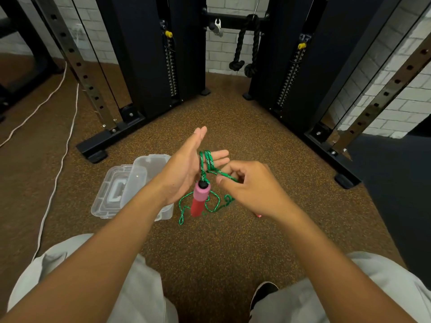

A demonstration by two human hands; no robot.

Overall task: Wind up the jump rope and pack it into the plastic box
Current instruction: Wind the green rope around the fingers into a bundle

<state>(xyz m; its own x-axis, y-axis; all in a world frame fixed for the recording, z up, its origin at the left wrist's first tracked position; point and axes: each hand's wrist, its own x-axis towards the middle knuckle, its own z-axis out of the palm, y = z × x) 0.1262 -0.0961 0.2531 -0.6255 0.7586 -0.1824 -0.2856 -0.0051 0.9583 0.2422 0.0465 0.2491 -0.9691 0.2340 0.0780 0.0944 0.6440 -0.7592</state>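
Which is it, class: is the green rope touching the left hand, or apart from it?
Touching. The head view shows the green rope looped around the open left hand's fingers.

1. I see a gym: twin black weight stacks (171, 66) with yellow selector pins (168, 33).
2. A tricep rope attachment (245, 52) hangs between.
3. Speckled rubber flooring (233, 127), perforated steel uprights (77, 64).

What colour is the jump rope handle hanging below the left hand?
Pink at the top, red below, with a black cap: the handle in the head view.
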